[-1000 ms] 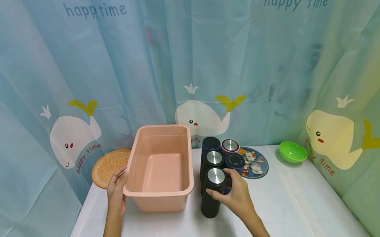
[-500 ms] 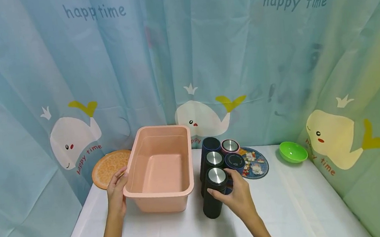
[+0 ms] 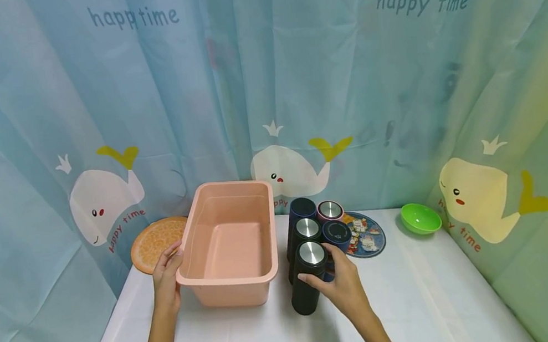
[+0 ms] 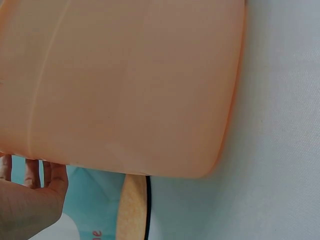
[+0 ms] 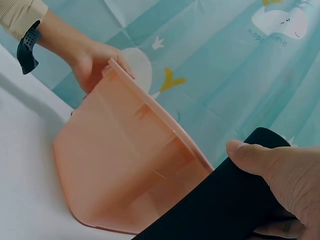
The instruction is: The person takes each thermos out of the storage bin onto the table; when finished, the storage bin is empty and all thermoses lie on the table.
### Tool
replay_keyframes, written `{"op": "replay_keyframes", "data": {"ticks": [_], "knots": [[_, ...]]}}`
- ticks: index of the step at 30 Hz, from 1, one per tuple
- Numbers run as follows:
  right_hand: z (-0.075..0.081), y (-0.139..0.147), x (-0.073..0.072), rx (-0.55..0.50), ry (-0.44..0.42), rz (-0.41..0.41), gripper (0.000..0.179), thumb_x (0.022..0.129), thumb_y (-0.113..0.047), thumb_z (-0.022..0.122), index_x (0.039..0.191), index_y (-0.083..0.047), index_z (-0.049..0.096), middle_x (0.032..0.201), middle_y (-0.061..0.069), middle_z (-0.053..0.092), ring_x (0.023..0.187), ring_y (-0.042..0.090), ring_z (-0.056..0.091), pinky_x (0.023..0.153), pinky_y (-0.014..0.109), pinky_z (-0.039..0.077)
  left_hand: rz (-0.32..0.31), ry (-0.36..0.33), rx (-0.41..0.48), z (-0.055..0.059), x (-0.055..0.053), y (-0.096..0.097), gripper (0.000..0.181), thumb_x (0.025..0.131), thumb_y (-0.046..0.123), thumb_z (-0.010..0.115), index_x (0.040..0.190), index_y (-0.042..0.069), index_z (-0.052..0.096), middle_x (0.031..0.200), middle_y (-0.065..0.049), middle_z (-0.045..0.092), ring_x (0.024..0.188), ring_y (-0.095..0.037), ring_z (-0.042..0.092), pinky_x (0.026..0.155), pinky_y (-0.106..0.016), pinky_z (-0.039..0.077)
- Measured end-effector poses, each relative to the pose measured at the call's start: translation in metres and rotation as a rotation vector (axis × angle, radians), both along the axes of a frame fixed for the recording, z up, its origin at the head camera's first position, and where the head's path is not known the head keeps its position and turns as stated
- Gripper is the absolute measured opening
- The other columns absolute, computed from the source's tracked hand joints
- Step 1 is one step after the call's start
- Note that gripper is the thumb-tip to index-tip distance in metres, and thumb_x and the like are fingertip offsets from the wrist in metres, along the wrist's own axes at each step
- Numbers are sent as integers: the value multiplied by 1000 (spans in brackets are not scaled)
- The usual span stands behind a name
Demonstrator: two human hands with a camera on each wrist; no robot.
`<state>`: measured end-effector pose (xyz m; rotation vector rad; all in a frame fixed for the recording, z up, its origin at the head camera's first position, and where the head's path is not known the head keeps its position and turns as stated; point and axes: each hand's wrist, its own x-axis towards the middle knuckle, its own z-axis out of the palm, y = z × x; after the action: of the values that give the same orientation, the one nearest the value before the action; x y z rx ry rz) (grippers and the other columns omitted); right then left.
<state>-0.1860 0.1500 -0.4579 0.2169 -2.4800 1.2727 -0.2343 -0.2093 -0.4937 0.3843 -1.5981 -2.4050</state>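
Observation:
A pink plastic basin (image 3: pixel 227 281) stands on the white table, left of the middle, with nothing inside it. My left hand (image 3: pixel 166 280) grips its left rim; in the right wrist view the left hand (image 5: pixel 97 65) shows at the basin's upper edge. Just right of the basin, a black thermos (image 3: pixel 307 293) with a silver-topped lid stands upright. My right hand (image 3: pixel 343 283) holds it near the top, thumb on the near side and fingers round the right. In the right wrist view the right thumb (image 5: pixel 250 156) lies along the dark thermos body (image 5: pixel 215 205).
Several more bottles crowd behind the held one: a silver-topped one (image 3: pixel 307 228), a dark blue one (image 3: pixel 302 208), a pink-rimmed one (image 3: pixel 330 209) and another dark one (image 3: pixel 337 233). Near them lie a patterned round mat (image 3: pixel 368 236), a green bowl (image 3: pixel 420 219) and an orange disc (image 3: pixel 157 243).
My right hand and the black thermos shift very slightly right. The left hand and the basin stay in place.

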Motion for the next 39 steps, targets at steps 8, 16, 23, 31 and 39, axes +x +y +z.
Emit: {"op": "replay_keyframes", "data": {"ticks": [8,16,23,31,39], "knots": [[1,1,0,-15,-35,7,82,70,-37,88,134,-4,49,126,14,60,109,28,65,84,34,58,0,-5,4,1,0,-1,37,98,20,60,133,8,54,103,11,64,103,-6,58,87,-22,52],[-2,1,1,-22,-33,4,83,68,-36,89,134,-4,50,125,14,61,107,30,66,82,35,59,-3,12,5,-2,-1,-2,36,98,19,60,132,8,55,104,11,64,103,-6,59,85,-22,53],[-1,1,2,-24,-46,-6,80,68,-35,89,132,-7,51,124,12,62,107,29,67,83,34,58,4,37,-6,-5,-2,-2,34,98,18,60,130,7,55,103,9,65,100,-7,60,82,-22,54],[5,4,8,-27,-33,-17,78,68,-34,89,131,-5,52,123,13,62,106,29,67,83,36,58,10,30,-15,-3,-1,0,35,98,18,60,130,7,55,104,10,64,101,-7,60,83,-22,54],[24,11,16,99,41,-72,68,74,-33,85,127,-3,55,113,10,66,100,23,67,80,41,58,-12,-5,-33,1,0,0,36,98,20,60,131,7,54,102,12,66,99,-6,61,81,-21,54]]}}
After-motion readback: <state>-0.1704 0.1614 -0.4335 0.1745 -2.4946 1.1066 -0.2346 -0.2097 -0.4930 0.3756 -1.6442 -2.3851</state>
